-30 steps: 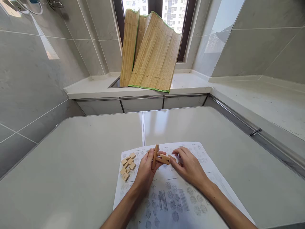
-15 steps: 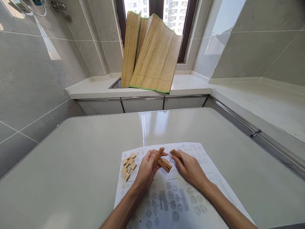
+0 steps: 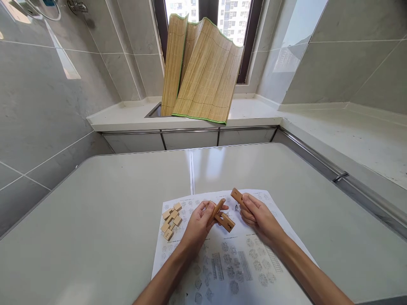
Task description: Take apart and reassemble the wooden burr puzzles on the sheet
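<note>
My left hand (image 3: pixel 203 216) is closed on wooden puzzle pieces (image 3: pixel 226 222), brown bars that cross each other at an angle. One bar points up and to the right; the other, with a dark mark on its face, slants down to the right. My right hand (image 3: pixel 257 214) pinches a single wooden bar (image 3: pixel 238 196) by its lower end, and a small dark mark shows on it. That bar is apart from the pieces in my left hand. Below both hands lies a printed sheet (image 3: pixel 244 241) with drawings of shapes. Light wooden blocks (image 3: pixel 171 220) form a cluster on its left side.
The sheet rests on a pale glossy tabletop (image 3: pixel 95 220) with a seam (image 3: pixel 192 169). Metal rails (image 3: pixel 311 152) run along its far and right sides. A bamboo mat (image 3: pixel 210 76) leans against the window on the white ledge (image 3: pixel 127 118).
My right hand has turned and lifted its bar, so more of its length and its marked face show. The pieces in my left hand have shifted slightly right.
</note>
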{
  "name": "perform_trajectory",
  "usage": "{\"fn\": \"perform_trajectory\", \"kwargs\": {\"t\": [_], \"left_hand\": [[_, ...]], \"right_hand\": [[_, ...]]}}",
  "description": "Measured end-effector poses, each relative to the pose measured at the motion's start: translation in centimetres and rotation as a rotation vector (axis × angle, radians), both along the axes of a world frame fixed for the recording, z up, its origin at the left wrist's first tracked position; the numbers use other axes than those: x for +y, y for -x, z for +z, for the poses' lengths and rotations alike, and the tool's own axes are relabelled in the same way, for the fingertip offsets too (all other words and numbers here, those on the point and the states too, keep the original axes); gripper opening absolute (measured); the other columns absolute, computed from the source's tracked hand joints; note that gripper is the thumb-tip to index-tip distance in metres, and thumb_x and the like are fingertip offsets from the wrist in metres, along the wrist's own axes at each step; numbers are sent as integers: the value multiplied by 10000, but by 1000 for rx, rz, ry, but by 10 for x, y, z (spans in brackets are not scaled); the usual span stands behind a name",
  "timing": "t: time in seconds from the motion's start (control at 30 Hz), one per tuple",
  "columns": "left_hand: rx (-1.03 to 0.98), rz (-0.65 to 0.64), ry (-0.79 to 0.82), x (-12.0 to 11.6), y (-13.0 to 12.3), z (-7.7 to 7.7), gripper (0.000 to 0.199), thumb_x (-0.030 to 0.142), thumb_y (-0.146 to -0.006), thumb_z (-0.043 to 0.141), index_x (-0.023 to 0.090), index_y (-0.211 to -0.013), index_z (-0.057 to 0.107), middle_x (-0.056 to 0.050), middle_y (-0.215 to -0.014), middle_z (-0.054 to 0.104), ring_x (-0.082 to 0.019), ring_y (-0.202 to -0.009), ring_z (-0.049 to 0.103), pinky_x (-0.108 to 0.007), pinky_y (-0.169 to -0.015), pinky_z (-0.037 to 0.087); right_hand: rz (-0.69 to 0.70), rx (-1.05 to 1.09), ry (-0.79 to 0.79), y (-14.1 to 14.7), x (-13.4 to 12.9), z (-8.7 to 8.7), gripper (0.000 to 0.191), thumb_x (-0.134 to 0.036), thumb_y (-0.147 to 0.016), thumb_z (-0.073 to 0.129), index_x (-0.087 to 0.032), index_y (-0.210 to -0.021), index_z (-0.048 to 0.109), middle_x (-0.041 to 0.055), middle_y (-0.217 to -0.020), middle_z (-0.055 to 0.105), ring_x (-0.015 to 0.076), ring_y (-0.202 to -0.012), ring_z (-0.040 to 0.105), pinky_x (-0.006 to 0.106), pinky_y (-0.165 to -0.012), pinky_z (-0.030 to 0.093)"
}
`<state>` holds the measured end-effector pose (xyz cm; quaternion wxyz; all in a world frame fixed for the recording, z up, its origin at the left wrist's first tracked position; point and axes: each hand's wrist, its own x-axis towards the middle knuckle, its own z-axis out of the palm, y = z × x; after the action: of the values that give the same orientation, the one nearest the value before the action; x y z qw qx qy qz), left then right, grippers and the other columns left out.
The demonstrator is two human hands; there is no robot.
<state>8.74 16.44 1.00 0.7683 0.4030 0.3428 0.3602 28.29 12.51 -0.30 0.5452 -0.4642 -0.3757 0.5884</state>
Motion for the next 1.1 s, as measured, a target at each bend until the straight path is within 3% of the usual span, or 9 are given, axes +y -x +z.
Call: {"fn": "perform_trajectory", "kwargs": {"t": [0.3,0.47,0.83,1.1], "left_hand": [[50,-71,-69,-1,1,-10,304,478,-906,677,176,-943,682,-77,-1016,724,-250,-1107,649,-361,-1009,449],[26,-124,-84,-2,2,-8,292,457,-926,658,167,-897,677,-64,-928,700,-219,-1005,648,-338,-958,472],[-77,-157,0,-1,2,-6,271,391,-919,690,138,-1017,704,-65,-927,667,-182,-899,634,-326,-916,483],[-49,-206,50,-1,4,-8,241,382,-872,746,159,-860,655,-21,-852,611,-149,-846,583,-271,-832,467]], "right_hand": [[57,129,-24,-1,-2,3,361,-585,-912,633,-265,-979,481,-132,-474,285,88,-432,112,227,-432,116],[134,88,-24,-2,-4,-1,362,-587,-917,633,-256,-935,487,-128,-438,319,90,-436,141,241,-457,132],[335,79,-43,-3,-9,-5,410,-586,-927,631,-243,-1091,477,-147,-438,331,73,-422,150,223,-454,141],[384,124,-83,-4,-8,-7,324,-486,-944,670,-215,-1071,545,-131,-503,346,56,-434,175,213,-444,145]]}}
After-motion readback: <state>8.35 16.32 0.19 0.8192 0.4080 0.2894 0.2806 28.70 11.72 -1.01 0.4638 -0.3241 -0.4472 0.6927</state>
